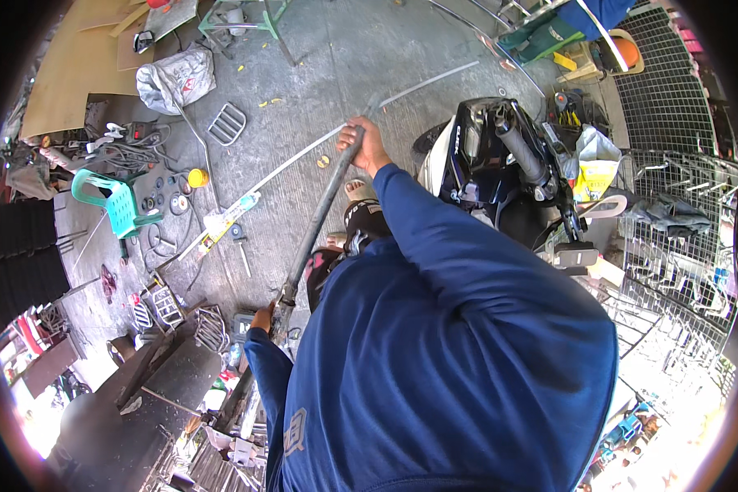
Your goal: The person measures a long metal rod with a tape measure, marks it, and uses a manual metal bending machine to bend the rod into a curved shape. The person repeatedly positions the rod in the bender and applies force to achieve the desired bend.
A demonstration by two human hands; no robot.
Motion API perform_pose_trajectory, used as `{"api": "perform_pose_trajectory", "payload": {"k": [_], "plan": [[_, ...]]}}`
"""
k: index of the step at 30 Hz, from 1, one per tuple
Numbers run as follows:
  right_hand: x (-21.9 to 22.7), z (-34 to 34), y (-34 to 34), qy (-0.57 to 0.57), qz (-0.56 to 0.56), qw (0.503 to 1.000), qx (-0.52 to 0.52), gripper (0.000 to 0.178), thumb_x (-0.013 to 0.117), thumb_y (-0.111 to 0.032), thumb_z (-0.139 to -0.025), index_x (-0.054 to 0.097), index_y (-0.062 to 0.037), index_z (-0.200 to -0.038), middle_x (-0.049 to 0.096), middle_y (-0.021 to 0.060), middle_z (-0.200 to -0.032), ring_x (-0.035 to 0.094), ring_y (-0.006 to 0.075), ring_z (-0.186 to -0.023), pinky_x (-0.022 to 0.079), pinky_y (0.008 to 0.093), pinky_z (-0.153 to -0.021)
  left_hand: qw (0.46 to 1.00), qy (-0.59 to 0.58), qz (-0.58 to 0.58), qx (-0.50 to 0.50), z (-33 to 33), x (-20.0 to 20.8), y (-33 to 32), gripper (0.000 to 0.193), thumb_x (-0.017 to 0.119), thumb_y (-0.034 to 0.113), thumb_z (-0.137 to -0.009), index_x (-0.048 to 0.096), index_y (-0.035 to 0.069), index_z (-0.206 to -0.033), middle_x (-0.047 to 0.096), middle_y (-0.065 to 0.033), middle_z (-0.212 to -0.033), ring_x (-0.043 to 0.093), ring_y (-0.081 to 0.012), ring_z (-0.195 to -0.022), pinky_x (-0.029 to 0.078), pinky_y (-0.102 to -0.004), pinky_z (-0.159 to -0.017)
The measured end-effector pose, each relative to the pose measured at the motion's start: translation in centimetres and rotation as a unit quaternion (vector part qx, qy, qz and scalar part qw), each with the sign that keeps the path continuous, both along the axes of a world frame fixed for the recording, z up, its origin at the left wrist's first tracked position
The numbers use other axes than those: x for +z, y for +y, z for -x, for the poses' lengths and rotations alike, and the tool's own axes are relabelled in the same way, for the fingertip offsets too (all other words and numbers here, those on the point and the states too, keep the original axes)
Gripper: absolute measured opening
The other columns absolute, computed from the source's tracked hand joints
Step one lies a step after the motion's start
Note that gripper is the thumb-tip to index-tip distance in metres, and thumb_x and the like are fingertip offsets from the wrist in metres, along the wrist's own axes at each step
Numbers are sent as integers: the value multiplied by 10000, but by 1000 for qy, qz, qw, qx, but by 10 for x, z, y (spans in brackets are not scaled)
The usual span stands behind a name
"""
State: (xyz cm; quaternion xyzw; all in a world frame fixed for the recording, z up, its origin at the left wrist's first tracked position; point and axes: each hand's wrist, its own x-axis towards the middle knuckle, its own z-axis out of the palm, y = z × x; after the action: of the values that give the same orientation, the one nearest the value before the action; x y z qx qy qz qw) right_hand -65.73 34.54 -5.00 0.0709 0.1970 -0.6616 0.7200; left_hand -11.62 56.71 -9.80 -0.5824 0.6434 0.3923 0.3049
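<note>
A long grey metal pipe (324, 205) slants across the middle, from ahead of my body down to a metal fitting (286, 297) at my left side. High on this pipe my right hand (364, 143) is closed, its fingers wrapped round it and the arm stretched forward. My left hand (262, 318) is low beside the fitting, at the bench edge. Its fingers are mostly hidden, so their grip does not show. A thin, pale metal bar (303, 153) runs beyond the pipe, and the pipe crosses in front of it.
A black motorcycle (500, 164) stands close on the right, before wire mesh racks (672, 61). On the left floor lie a green plastic stool (119, 201), a yellow container (198, 177), cables and metal racks (227, 124). A cluttered bench (168, 377) is at lower left. Another person (549, 33) is at far right.
</note>
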Motion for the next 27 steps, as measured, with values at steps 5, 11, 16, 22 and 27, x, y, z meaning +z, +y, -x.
{"api": "perform_pose_trajectory", "payload": {"k": [5, 11, 16, 22, 27], "plan": [[8, 18, 14, 36, -99, 994, 1, 217, 646, -191, -880, 466, -172, -760, 385, -61, -590, 398, 102, -514, 395, 327, -552, 988, 74, 91, -99, -11, -5, 7, 439, 497, 302, -1011, 576, 85, -1384, 680, -287, -1144, 650, -442, -1103, 506, -522, -917], [11, 40, 58, 73, -97, 992, -39, 237, 641, -166, -903, 464, -165, -746, 391, -61, -586, 411, 110, -509, 411, 326, -547, 984, -14, 73, 163, 24, -2, 40, 873, 391, 737, -961, 681, -57, -1177, 625, -371, -1202, 560, -446, -1275, 410, -478, -1065], [6, 58, 79, 89, -68, 993, -25, 271, 635, -156, -880, 438, -172, -695, 383, -55, -579, 410, 116, -506, 419, 339, -550, 873, 91, -4, 480, 67, 45, 51, 698, 503, 601, -986, 695, -57, -858, 691, -278, -775, 719, -409, -681, 587, -562, -600], [-3, 66, 87, 113, -45, 992, -38, 254, 641, -162, -873, 456, -148, -700, 409, -16, -606, 431, 150, -519, 450, 388, -558, 860, 93, 17, 502, 98, 82, 59, 647, 521, 561, -1001, 658, -31, -781, 634, -210, -609, 635, -335, -453, 516, -510, -400], [-5, 62, 82, 109, -50, 991, -57, 201, 663, -165, -880, 512, -128, -751, 413, -17, -617, 448, 153, -534, 463, 397, -540, 874, 89, 37, 476, 93, 75, 53, 641, 532, 574, -993, 656, -21, -789, 641, -212, -615, 629, -344, -444, 522, -519, -411]]}}
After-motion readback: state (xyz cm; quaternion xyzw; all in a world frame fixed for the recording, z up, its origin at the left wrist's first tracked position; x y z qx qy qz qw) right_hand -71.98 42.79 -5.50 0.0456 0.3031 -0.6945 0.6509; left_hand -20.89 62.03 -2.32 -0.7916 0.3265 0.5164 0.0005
